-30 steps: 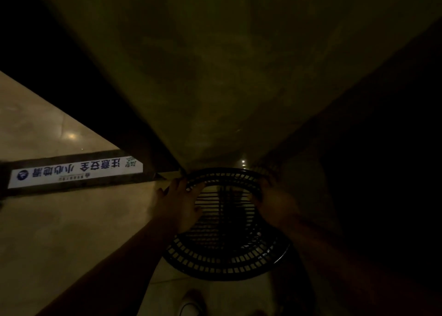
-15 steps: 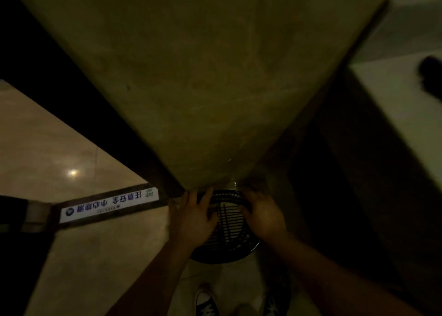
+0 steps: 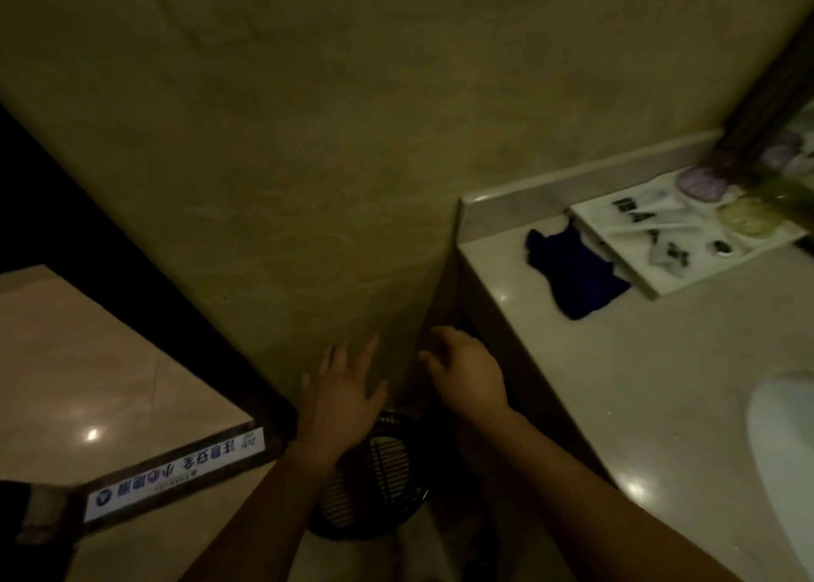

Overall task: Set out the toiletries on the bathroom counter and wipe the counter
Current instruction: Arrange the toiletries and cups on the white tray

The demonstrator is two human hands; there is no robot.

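The left hand [image 3: 339, 398] is spread wide, fingers splayed, holding nothing, above the near-left rim of a black slatted basket [image 3: 374, 484] on the floor. The right hand [image 3: 467, 372] sits just to its right, fingers loosely curled and empty, close to the corner where the beige wall [image 3: 352, 141] meets the end of the surface [image 3: 638, 383]. Further right on the pale surface lies a crumpled dark blue cloth [image 3: 577, 273], its far edge touching a white tray [image 3: 687, 233]. The tray holds small blurred toiletries, among them a purple round item [image 3: 700, 183] and a green one [image 3: 749, 217]. A white basin edge [image 3: 784, 440] shows at near right. At near left, a floor strip sign [image 3: 176, 476] crosses the tiles
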